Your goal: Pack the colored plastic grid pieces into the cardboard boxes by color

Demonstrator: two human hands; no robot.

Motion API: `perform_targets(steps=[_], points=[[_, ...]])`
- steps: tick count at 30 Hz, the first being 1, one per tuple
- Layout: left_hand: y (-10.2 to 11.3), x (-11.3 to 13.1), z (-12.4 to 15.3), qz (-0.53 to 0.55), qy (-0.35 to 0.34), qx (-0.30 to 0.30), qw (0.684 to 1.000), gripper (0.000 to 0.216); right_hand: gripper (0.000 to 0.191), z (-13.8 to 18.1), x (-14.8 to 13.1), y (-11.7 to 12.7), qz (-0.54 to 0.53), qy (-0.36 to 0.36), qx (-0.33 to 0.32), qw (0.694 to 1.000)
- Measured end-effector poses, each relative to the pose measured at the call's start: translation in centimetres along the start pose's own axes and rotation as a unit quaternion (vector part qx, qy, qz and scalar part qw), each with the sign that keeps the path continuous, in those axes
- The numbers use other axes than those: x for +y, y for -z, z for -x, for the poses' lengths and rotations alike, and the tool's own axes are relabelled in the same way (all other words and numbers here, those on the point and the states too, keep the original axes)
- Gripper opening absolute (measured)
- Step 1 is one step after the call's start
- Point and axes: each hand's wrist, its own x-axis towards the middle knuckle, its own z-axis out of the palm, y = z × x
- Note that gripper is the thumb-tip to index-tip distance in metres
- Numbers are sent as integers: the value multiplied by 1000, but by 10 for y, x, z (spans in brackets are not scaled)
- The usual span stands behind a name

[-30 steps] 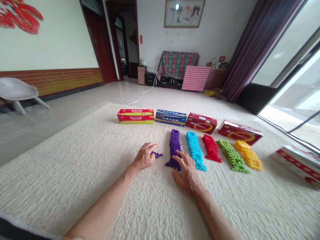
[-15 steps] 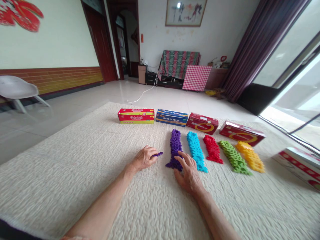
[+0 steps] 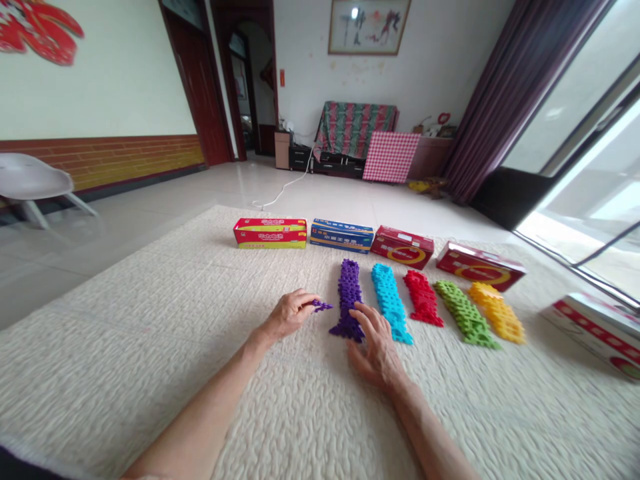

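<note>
Five rows of flat plastic pieces lie side by side on a cream mat [image 3: 150,347]: purple [image 3: 349,287], cyan [image 3: 389,300], red [image 3: 423,297], green [image 3: 463,312] and yellow [image 3: 496,310]. My left hand [image 3: 289,315] pinches a single loose purple piece [image 3: 320,306] just left of the purple row, slightly off the mat. My right hand [image 3: 377,347] rests on the mat with its fingers spread, the fingertips touching the near end of the purple row.
Several cardboard boxes stand in a line beyond the rows, among them a red-and-yellow box [image 3: 270,233] and a blue box [image 3: 341,235]. Another box [image 3: 600,330] lies at the right. A white chair [image 3: 30,183] stands at the far left.
My left hand has closed on the loose purple piece, raised it a little off the mat and moved it slightly toward the purple row. My right hand has hardly moved.
</note>
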Motion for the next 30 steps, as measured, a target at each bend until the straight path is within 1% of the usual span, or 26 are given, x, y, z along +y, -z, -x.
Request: perform_targets(steps=[3,4,6,9,12,14,16,20,25,27,30], points=[[-10,22,-1,55,-22,-43,997,26,61,1,-1,1,-22,8,5,1000],[-15,27,-1,59,-36,-60,996,28,63,1,-1,1,-29,9,5,1000],[-25,36,-1,51,-54,-75,994,30,65,0,-1,1,-38,10,7,999],[-38,41,-1,35,-63,-84,994,31,66,0,-1,0,-38,9,12,999],[-45,42,-1,33,-77,-92,992,34,66,1,1,-1,-28,6,10,1000],[-47,41,-1,39,-84,-74,993,36,65,2,2,-3,-20,2,10,1000],[-49,40,-1,48,-83,-41,995,36,64,2,3,-5,-12,0,10,1000],[-49,36,0,50,-75,11,996,30,63,3,4,-6,0,-6,15,1000],[-48,25,4,32,-43,77,996,28,64,6,5,-6,13,1,9,1000],[-48,21,4,35,-21,90,995,27,64,8,5,-6,19,1,0,1000],[-50,16,4,45,-2,88,995,26,65,11,5,-7,29,-6,-9,1000]])
